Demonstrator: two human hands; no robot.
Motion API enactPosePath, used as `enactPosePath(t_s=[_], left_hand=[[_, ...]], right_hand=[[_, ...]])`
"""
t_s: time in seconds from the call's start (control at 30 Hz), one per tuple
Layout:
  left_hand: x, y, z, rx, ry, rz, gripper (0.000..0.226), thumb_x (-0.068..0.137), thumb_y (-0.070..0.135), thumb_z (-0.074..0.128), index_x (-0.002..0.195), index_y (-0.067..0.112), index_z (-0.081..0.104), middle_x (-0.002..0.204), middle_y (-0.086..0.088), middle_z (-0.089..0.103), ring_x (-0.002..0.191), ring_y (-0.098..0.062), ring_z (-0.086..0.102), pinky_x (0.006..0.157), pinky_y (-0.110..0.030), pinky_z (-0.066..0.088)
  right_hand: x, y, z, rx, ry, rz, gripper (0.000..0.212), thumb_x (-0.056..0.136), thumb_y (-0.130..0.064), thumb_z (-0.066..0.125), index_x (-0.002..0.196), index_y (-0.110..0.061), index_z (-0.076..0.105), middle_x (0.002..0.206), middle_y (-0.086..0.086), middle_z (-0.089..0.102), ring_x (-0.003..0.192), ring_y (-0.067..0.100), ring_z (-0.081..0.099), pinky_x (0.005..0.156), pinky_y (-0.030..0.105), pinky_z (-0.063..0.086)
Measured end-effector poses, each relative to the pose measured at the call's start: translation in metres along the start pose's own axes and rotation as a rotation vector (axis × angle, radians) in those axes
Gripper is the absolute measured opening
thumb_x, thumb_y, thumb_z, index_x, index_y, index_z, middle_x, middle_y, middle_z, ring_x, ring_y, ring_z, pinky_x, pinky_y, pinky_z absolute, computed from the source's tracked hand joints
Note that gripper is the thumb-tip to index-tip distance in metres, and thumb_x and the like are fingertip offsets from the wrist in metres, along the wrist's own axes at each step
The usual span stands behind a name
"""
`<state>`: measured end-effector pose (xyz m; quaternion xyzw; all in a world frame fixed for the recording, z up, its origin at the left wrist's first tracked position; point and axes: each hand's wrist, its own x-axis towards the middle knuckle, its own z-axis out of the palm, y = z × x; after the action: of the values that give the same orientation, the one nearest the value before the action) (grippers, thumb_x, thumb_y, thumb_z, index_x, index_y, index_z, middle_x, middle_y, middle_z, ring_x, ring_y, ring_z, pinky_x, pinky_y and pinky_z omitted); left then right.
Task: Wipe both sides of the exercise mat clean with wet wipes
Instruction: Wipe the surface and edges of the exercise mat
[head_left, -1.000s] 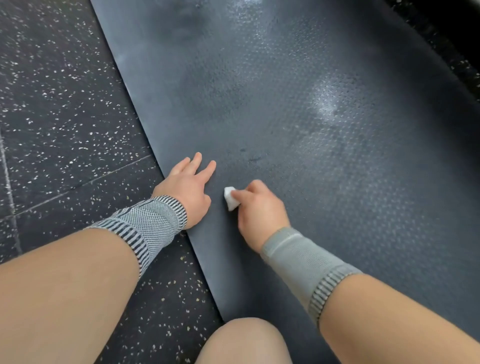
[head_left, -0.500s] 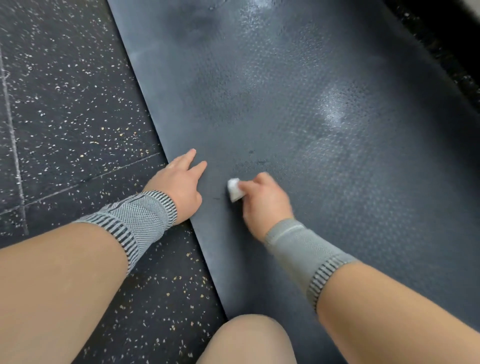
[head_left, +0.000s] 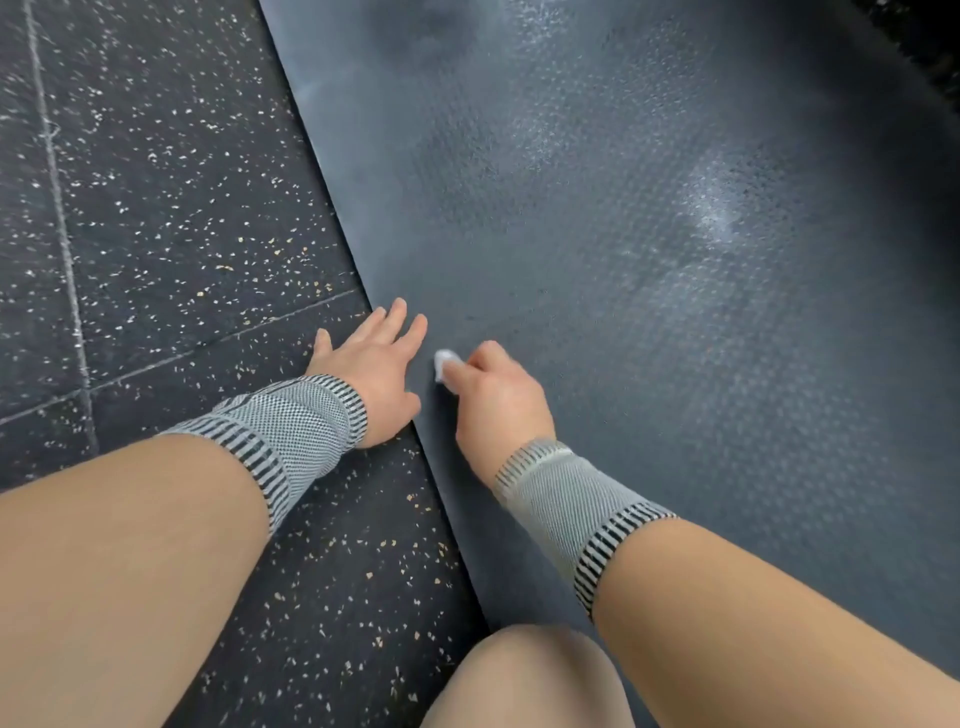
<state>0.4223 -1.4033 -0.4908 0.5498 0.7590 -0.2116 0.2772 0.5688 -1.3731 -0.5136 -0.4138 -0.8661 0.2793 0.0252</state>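
Note:
A dark grey textured exercise mat (head_left: 649, 234) lies flat on the floor and fills the right and upper part of the head view, with shiny damp patches at the right. My right hand (head_left: 493, 395) grips a small folded white wet wipe (head_left: 444, 361) and presses it on the mat close to its left edge. My left hand (head_left: 374, 364) rests flat with straight fingers across that left edge, fingertips on the mat and palm on the floor, just left of the wipe. Both wrists wear grey knitted bands.
Black speckled rubber floor tiles (head_left: 156, 208) with seams lie left of the mat. My bare knee (head_left: 524, 680) is at the bottom centre, against the mat's near edge. A dark strip of floor (head_left: 930, 41) shows at the top right.
My right hand with the wipe has shifted slightly left along the mat near the edge. My left hand stays planted on the edge. The camera has drifted, so the mat sits further right in view.

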Motion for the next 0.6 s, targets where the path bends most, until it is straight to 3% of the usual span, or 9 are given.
enactPosePath(t_s=[0.07,0.13,0.23,0.33,0.43,0.53,0.6], left_hand=[[0.0,0.0,0.001,-0.018,0.004,0.002,0.079,0.095,0.027,0.044,0.153,0.03,-0.009,0.159,0.009,-0.023,0.147,-0.01,-0.013,0.118,-0.058,0.001],[0.001,-0.001,0.002,-0.022,0.013,0.003,0.079,0.094,0.016,0.041,0.153,0.031,-0.009,0.159,0.01,-0.023,0.147,-0.01,-0.013,0.117,-0.058,0.001],[0.001,-0.001,0.005,-0.038,0.026,0.003,0.085,0.089,0.002,0.039,0.153,0.031,-0.01,0.159,0.01,-0.023,0.147,-0.01,-0.014,0.117,-0.059,0.001],[0.001,0.0,0.008,-0.048,0.04,0.005,0.088,0.087,-0.002,0.038,0.153,0.031,-0.01,0.159,0.01,-0.024,0.147,-0.011,-0.015,0.116,-0.06,0.002],[0.001,-0.002,0.009,-0.056,0.052,0.004,0.089,0.086,-0.003,0.037,0.153,0.032,-0.009,0.158,0.011,-0.024,0.147,-0.01,-0.015,0.116,-0.06,0.002],[0.002,-0.002,0.009,-0.07,0.04,0.003,0.092,0.085,-0.003,0.04,0.153,0.033,-0.011,0.158,0.012,-0.025,0.147,-0.009,-0.016,0.116,-0.059,-0.001],[0.004,-0.002,0.008,-0.062,0.025,0.003,0.094,0.084,-0.003,0.042,0.152,0.034,-0.012,0.158,0.012,-0.026,0.146,-0.009,-0.017,0.116,-0.06,-0.001]], right_hand=[[-0.013,0.0,0.0,-0.017,-0.089,-0.155,0.034,0.088,-0.011,0.049,0.12,-0.018,0.058,0.102,0.008,0.047,0.081,0.028,0.05,0.066,0.032,0.04],[-0.014,0.014,-0.01,0.001,-0.06,-0.17,0.029,0.087,-0.013,0.05,0.111,-0.022,0.064,0.095,0.004,0.045,0.073,0.025,0.048,0.064,0.028,0.036],[0.002,0.042,-0.026,0.02,0.221,0.171,0.026,0.084,-0.01,0.05,0.102,-0.018,0.067,0.09,-0.001,0.039,0.069,0.019,0.039,0.065,0.024,0.028],[0.014,0.044,-0.024,0.015,0.232,0.371,0.029,0.085,-0.009,0.05,0.109,-0.016,0.064,0.098,0.004,0.044,0.077,0.022,0.045,0.069,0.024,0.029],[0.015,0.015,-0.006,0.029,0.122,0.226,0.032,0.087,-0.011,0.047,0.116,-0.014,0.059,0.113,0.011,0.051,0.092,0.028,0.053,0.07,0.027,0.032],[0.009,-0.007,0.006,0.036,0.078,0.079,0.022,0.092,-0.018,0.046,0.109,-0.012,0.06,0.093,0.002,0.044,0.07,0.019,0.046,0.069,0.03,0.043],[0.003,-0.008,0.008,0.005,0.066,-0.032,0.023,0.095,-0.02,0.047,0.112,-0.014,0.063,0.088,0.0,0.039,0.069,0.019,0.041,0.068,0.031,0.042]])
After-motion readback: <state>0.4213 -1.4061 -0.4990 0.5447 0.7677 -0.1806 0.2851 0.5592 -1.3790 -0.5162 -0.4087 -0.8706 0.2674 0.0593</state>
